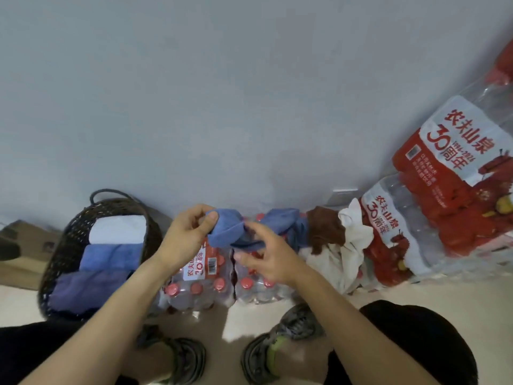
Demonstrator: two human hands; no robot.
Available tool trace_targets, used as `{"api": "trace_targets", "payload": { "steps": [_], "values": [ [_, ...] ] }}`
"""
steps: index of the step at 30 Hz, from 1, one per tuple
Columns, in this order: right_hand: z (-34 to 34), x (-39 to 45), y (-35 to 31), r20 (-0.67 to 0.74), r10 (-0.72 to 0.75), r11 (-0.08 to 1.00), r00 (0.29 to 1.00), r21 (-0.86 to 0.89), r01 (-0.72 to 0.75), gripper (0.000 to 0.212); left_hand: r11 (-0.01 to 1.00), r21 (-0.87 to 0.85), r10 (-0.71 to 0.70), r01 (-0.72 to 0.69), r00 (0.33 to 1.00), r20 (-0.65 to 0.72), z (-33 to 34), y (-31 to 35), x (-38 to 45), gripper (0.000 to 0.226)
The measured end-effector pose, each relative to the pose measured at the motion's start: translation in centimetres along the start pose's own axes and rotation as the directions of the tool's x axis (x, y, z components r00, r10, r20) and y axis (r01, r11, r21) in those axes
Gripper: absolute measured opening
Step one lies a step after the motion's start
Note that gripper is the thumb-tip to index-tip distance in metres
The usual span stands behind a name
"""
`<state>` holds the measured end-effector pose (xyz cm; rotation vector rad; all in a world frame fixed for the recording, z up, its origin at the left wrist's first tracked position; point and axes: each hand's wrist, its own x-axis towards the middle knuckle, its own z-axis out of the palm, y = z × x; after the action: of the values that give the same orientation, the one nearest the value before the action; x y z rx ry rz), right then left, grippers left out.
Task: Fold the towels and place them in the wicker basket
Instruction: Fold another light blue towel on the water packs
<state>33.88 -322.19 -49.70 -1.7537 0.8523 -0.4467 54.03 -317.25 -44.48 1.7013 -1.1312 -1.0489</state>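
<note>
Picking up a blue towel [230, 232] at frame centre: the left hand [186, 240] pinches its corner, the right hand [266, 259] curls under the bunched cloth. Next, I judge, spread and fold it, then carry it to the wicker basket [63, 245], lower left.

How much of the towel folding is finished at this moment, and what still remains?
Done: three folded towels lie in the wicker basket: a white towel, a light blue towel and a darker blue towel. In hand: the left hand pinches a blue towel, and the right hand grips it lower down. Left: a brown towel and a cream towel lie crumpled on the water bottle packs.
</note>
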Motion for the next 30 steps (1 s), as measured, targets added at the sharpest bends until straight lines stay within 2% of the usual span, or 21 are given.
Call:
{"api": "trace_targets", "payload": {
  "steps": [3,4,5,7,9,10,12,14,16,19,21,26,30],
  "values": [
    [6.5,-0.5,-0.2,-0.091,0.083,0.947,0.992,0.319,-0.050,0.037,0.984,-0.172,-0.046,0.036,0.997,-0.054,-0.5,-1.8,-2.6,0.019],
    [8.0,-0.8,-0.3,-0.152,0.116,0.933,0.982,0.355,-0.056,0.027,0.975,-0.220,-0.060,0.044,0.996,-0.067,-0.6,-2.4,-3.5,0.023],
    [9.2,-1.2,-0.4,-0.216,0.138,0.941,0.967,0.333,-0.060,0.018,0.969,-0.243,-0.062,0.044,0.996,-0.068,-0.8,-2.9,-4.3,0.030],
    [10.7,-1.8,-0.7,-0.312,0.137,0.966,0.940,0.251,-0.057,0.016,0.974,-0.226,-0.023,0.017,0.999,-0.025,-0.9,-3.9,-5.7,0.051],
    [11.4,-2.2,-1.2,-0.349,0.102,0.977,0.931,0.212,-0.028,0.011,0.997,-0.073,0.043,-0.041,0.999,0.022,-0.7,-4.2,-6.5,0.068],
    [11.4,-2.3,-1.7,-0.349,0.095,0.979,0.932,0.200,-0.025,0.010,0.996,0.019,0.084,-0.084,0.996,0.008,-0.6,-4.4,-6.5,0.066],
    [10.8,-2.4,-2.7,-0.316,0.059,0.986,0.947,0.169,-0.005,0.012,0.988,0.090,0.138,-0.129,0.986,-0.097,-0.7,-4.1,-6.1,0.044],
    [9.9,-2.6,-3.2,-0.292,0.018,0.986,0.956,0.165,0.032,0.010,0.995,0.021,0.098,-0.096,0.979,-0.176,-1.2,-3.6,-5.6,0.021],
    [8.9,-2.6,-3.8,-0.320,0.060,0.967,0.946,0.254,0.024,0.007,0.991,-0.123,0.039,-0.059,0.986,-0.159,-1.6,-3.1,-5.4,0.008],
    [7.6,-2.5,-4.4,-0.314,0.132,0.927,0.940,0.376,-0.005,0.033,0.963,-0.269,-0.008,-0.009,0.998,-0.060,-1.5,-1.9,-5.8,0.018],
    [7.0,-2.3,-4.9,-0.248,0.116,0.930,0.962,0.368,-0.017,0.043,0.940,-0.341,-0.015,0.018,1.000,0.012,-1.3,-1.2,-6.2,0.023],
    [5.2,-1.5,-7.5,-0.187,0.037,0.963,0.982,0.268,0.015,0.028,0.916,-0.400,0.063,-0.040,0.997,0.044,-1.9,0.2,-6.7,0.030],
    [2.1,-0.1,-11.1,-0.034,-0.036,0.988,0.999,0.147,0.041,0.031,0.917,-0.391,0.090,-0.075,0.996,0.022,-4.1,2.5,-5.9,0.028]
  ]
}}
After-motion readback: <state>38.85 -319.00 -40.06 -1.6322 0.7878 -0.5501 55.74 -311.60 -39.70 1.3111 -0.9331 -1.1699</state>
